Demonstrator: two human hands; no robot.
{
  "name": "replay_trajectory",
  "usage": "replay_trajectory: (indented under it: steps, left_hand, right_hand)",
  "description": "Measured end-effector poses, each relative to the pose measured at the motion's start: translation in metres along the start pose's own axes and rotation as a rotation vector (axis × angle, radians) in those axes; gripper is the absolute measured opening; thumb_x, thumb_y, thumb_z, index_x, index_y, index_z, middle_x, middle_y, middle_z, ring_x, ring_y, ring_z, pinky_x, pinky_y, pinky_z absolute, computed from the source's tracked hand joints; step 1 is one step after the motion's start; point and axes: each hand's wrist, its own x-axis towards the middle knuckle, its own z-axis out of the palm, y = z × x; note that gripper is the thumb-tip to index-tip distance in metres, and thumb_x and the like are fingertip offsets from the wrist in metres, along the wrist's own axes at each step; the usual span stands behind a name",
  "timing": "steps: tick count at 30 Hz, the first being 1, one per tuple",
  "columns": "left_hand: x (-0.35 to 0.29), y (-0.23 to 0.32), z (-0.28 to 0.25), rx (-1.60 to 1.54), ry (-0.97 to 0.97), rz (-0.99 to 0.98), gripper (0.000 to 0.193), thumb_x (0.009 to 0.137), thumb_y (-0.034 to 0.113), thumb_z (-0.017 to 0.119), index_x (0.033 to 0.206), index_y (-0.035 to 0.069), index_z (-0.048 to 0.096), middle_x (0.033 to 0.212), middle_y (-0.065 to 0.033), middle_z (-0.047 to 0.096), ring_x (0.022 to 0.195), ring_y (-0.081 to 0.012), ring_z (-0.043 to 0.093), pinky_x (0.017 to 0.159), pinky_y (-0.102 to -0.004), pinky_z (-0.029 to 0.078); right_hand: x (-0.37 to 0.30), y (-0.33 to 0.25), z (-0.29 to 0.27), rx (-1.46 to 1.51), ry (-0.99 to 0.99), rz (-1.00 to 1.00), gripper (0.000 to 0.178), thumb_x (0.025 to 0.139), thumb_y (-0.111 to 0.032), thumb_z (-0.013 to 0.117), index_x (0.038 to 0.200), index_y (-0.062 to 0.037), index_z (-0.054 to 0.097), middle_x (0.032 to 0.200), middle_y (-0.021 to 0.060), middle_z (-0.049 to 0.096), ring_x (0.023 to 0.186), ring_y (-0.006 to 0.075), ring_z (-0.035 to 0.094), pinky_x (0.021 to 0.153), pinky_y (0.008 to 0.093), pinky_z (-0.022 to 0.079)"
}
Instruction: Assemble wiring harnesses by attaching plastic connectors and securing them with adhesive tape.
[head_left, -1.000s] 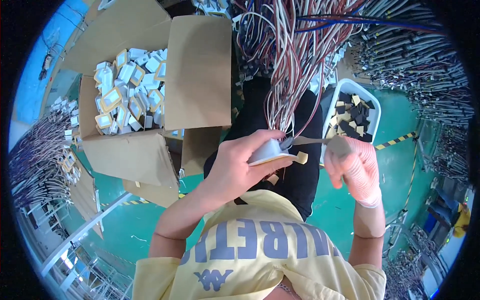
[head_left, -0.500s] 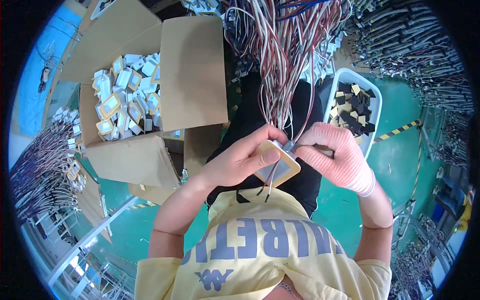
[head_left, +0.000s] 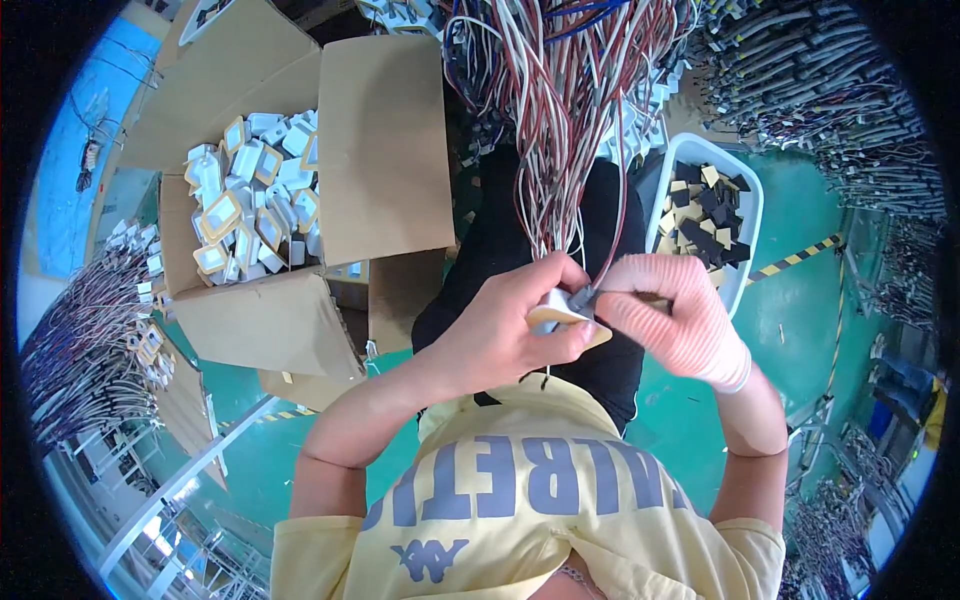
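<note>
My left hand [head_left: 505, 325] is closed round a small white plastic housing [head_left: 554, 313] with a tan rim, its thumb pressing the rim. The housing is tilted, with its rim nearly edge-on. My right hand [head_left: 682, 318], in a pinkish ribbed glove, pinches at a small grey piece [head_left: 580, 298] where wires meet the housing; what exactly lies between its fingers is hidden. A dark and tan bit shows under the gloved palm, too covered to name. Red, white and brown wires [head_left: 552, 170] run from the housing up over my lap into a thick bundle.
On the left an open cardboard box [head_left: 385, 150] holds many similar white housings [head_left: 240, 200]. A white tub [head_left: 752, 215] of black and tan foam pieces [head_left: 708, 215] stands at the right. Dense cable bundles [head_left: 830, 90] hang at the far right; more wires [head_left: 75, 350] lie left.
My left hand has turned the housing, so its flat tan-rimmed face now shows nearly edge-on. The right hand has dropped slightly and stays at the wires.
</note>
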Motion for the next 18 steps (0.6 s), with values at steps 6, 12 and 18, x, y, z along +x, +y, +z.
replay_trajectory:
  steps: [6, 12, 18]
  left_hand:
    - [0.001, 0.001, 0.0, 0.202, 0.089, 0.19, 0.024, 0.085, 0.017, 0.064, 0.099, 0.001, 0.055, 0.085, -0.0063, 0.054, 0.074, -0.0121, 0.054, 0.066, -0.0252, 0.043]
    - [0.004, -0.005, 0.003, 0.196, 0.151, 0.199, 0.014, 0.09, 0.015, 0.057, 0.093, 0.001, 0.056, 0.081, -0.0107, 0.053, 0.067, -0.0226, 0.055, 0.062, -0.0309, 0.044]
    - [0.01, -0.011, 0.016, 0.241, 0.189, 0.293, 0.017, 0.086, 0.017, 0.064, 0.091, 0.002, 0.057, 0.083, -0.012, 0.056, 0.072, -0.0299, 0.057, 0.064, -0.0361, 0.048]
  right_hand:
    - [0.003, -0.003, -0.006, 0.247, -0.081, 0.174, 0.014, 0.086, -0.009, 0.058, 0.076, 0.0, 0.063, 0.063, -0.0015, 0.052, 0.055, 0.0029, 0.043, 0.049, 0.0202, 0.032]
    - [0.007, 0.008, -0.002, 0.225, -0.05, 0.106, 0.014, 0.086, -0.01, 0.062, 0.076, 0.0005, 0.062, 0.063, -0.0006, 0.052, 0.056, 0.0039, 0.043, 0.049, 0.0213, 0.033]
    - [-0.002, 0.016, -0.008, 0.38, -0.099, 0.01, 0.021, 0.081, -0.014, 0.069, 0.07, 0.0005, 0.06, 0.063, 0.0026, 0.054, 0.054, 0.008, 0.045, 0.048, 0.0241, 0.033]
